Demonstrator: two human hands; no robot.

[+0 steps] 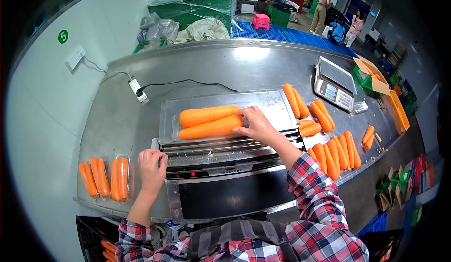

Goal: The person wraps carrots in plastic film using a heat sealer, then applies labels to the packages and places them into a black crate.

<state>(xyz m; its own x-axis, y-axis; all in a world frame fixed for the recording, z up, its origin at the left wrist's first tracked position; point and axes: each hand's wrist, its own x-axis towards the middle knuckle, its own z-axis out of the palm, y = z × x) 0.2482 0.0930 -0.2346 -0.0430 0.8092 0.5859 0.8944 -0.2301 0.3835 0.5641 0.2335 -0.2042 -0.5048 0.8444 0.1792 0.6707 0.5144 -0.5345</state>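
Two large carrots [209, 116] lie side by side on the clear-topped plate of a wrapping machine [170, 135]. My right hand [256, 125] is closed round their right ends, thumb on the lower one and fingers at the upper. At the machine's left front corner is my left hand [152, 167], its fingers curled together near the rollers; what they pinch, if anything, is too small to tell. A red light glows on the machine's front strip. Wrapped carrot packs [120, 178] lie to the left of my left hand. Loose carrots [332, 156] are lined up right of the machine.
A digital scale [334, 84] stands at the back right, beside a box of carrots [371, 74]. A power strip [138, 90] with a black cable lies behind the machine. Green crates [197, 8] stand beyond the table. Two people are in the far background.
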